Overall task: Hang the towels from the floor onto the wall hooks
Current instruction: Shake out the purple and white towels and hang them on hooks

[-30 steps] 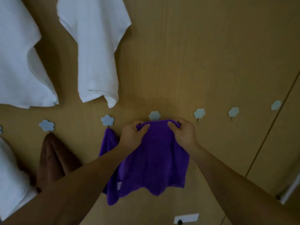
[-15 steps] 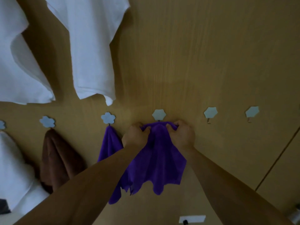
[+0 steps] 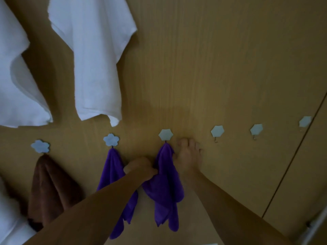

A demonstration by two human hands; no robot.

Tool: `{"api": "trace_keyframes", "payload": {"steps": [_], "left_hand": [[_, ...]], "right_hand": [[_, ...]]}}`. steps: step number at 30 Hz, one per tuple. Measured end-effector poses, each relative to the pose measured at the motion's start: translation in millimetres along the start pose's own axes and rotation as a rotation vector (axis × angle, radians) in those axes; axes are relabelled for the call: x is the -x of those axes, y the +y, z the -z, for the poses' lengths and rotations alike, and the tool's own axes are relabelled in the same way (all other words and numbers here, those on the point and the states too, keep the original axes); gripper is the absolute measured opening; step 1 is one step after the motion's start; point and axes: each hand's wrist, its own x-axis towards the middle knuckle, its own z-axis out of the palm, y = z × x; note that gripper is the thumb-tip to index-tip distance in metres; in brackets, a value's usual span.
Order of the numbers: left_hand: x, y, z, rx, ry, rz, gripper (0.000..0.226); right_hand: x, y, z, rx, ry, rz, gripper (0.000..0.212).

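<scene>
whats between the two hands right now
The purple cloth towel hanging from the pale hexagonal wall hook, in the head view. The left hand grips its left fold; the right hand lies open at its right.

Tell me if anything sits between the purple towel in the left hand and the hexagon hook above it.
Nothing visible does. The right purple towel hangs from the hexagon hook, its top bunched directly under it. The left hand grips its left edge lower down; the right hand is open beside it, clear of the hook.
</scene>
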Motion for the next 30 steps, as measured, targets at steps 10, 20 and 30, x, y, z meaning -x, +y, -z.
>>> {"api": "trace_keyframes", "payload": {"steps": [10, 20, 30], "left_hand": [[9.7, 12.1, -21.2, 0.184, 0.422, -0.576, 0.071], [0.4, 20.2, -16.5, 0.534, 0.116, -0.318, 0.015], [15.7, 8.3, -55.9, 0.617, -0.022, -0.144, 0.027]], "right_hand": [[19.3, 4.5, -8.6, -0.478, -0.189, 0.149, 0.054], [6.7, 19.3, -2.7, -0.616, -0.359, 0.04, 0.019], [34.1, 31.7, -26.3, -0.607, -0.559, -0.076, 0.029]]}}
